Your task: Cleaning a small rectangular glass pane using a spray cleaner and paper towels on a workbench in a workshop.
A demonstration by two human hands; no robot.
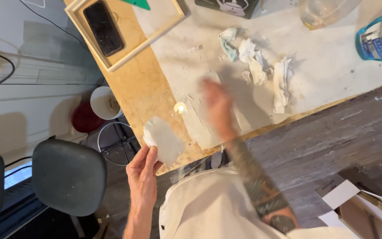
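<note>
My left hand point(141, 170) pinches a pale, translucent white sheet or slab piece point(163, 139) by its lower edge, holding it over the wooden table's point(138, 84) near corner. My right hand point(217, 104) is blurred with motion above the white sheet covering the table point(332, 62), fingers spread, with nothing visible in it. A small lit tealight candle point(180, 107) sits on the table between my two hands. Crumpled white paper towels point(261, 68) lie just beyond my right hand.
A light wooden frame point(124, 53) holds a black phone point(103, 27) at the far left of the table. A blue bottle point(380, 37) and a clear plastic container point(323, 11) stand at the far right. A grey chair point(69, 177), a stool and cardboard boxes point(359, 206) are on the floor.
</note>
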